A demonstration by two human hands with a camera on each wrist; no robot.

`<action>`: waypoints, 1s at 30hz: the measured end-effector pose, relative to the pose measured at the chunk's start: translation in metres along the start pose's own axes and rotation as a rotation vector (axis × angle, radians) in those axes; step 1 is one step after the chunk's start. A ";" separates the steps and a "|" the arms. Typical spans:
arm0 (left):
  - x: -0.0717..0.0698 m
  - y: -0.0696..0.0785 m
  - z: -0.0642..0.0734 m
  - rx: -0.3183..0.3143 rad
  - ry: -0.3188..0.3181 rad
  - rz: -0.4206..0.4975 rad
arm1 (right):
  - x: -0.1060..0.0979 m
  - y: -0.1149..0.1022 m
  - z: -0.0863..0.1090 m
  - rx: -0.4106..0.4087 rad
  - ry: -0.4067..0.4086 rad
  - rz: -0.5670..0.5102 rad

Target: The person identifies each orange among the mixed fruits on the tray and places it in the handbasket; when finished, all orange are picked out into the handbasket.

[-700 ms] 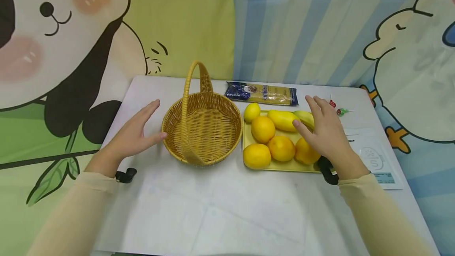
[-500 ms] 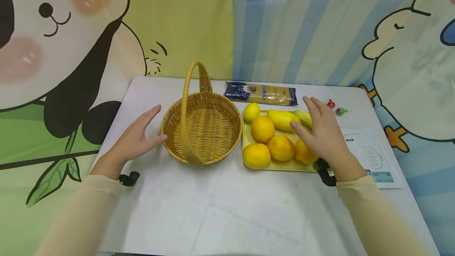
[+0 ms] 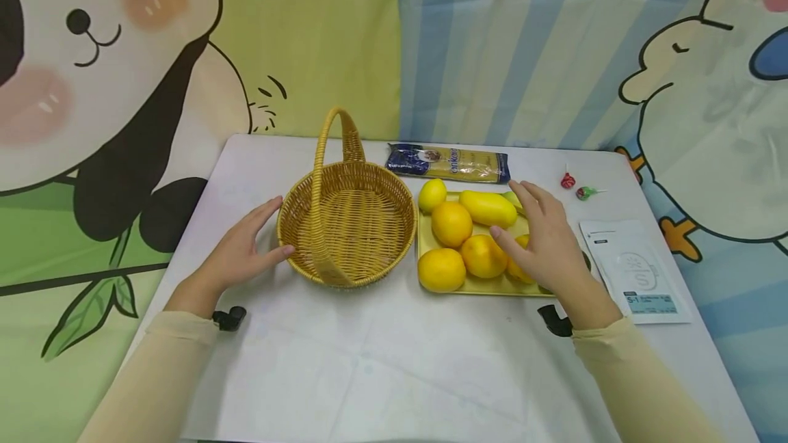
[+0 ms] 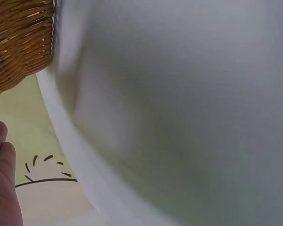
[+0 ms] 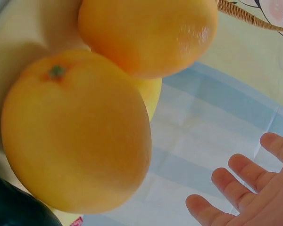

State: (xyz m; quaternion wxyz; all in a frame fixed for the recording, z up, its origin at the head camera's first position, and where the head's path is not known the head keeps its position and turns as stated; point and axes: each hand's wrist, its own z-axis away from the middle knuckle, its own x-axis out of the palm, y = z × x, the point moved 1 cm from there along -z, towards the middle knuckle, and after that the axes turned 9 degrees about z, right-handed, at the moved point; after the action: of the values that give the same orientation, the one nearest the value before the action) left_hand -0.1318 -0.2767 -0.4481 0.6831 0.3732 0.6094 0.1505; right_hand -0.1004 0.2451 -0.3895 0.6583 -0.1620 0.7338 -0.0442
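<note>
My left hand (image 3: 237, 258) is at the left side of a wicker basket (image 3: 366, 234), fingers spread, fingertips right at the rim. The basket holds nothing and its arched handle stands up. In the left wrist view, relaxed fingers show under the basket wall (image 4: 21, 42). Over the right part of a yellow tray (image 3: 477, 286) my right hand (image 3: 544, 248) hovers with fingers extended, holding nothing. On the tray lie several oranges (image 3: 452, 224), a lemon (image 3: 433, 195) and a smooth yellow mango-like fruit (image 3: 488, 208). A banana (image 3: 516, 202) is partly hidden. In the right wrist view, a dark green thing (image 5: 19, 207) lies beside an orange (image 5: 75, 136).
Behind the tray lies a blue and gold packet (image 3: 449, 163). Two lollipops, a red one (image 3: 568, 181) and a green one (image 3: 585, 193), are at the back right. A white pouch (image 3: 637, 272) lies right of the tray. A printed curtain backs the white table (image 3: 369, 374).
Both hands have shifted inward and slightly down in view, the left closer to the basket rim and the right further left over the tray. More of the white pouch now shows.
</note>
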 end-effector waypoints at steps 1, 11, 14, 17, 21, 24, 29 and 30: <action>0.001 0.000 0.000 -0.002 0.000 0.000 | 0.001 0.000 0.001 -0.007 0.006 0.000; 0.003 -0.005 -0.001 -0.003 -0.001 -0.012 | 0.006 0.008 0.012 -0.024 0.036 -0.044; 0.003 -0.007 0.000 -0.018 0.000 -0.014 | 0.007 0.012 0.015 -0.030 0.033 -0.059; 0.003 -0.008 0.001 -0.028 0.001 -0.008 | 0.008 0.015 0.018 -0.012 0.006 -0.062; 0.003 -0.009 0.001 -0.037 0.003 -0.005 | 0.011 0.020 0.022 0.027 -0.035 -0.055; 0.004 -0.010 0.001 -0.039 0.005 -0.010 | 0.012 0.023 0.025 0.042 -0.050 -0.043; 0.005 -0.010 0.002 -0.043 0.007 -0.014 | 0.016 0.029 0.030 0.062 -0.094 -0.023; 0.005 -0.011 0.002 -0.043 0.007 -0.013 | 0.016 0.030 0.031 0.065 -0.105 -0.021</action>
State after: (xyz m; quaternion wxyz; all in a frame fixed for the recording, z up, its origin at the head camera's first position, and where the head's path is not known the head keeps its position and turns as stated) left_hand -0.1319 -0.2809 -0.4594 0.6898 0.3539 0.6109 0.1603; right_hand -0.0768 0.2731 -0.4172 0.7003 -0.1502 0.6947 -0.0665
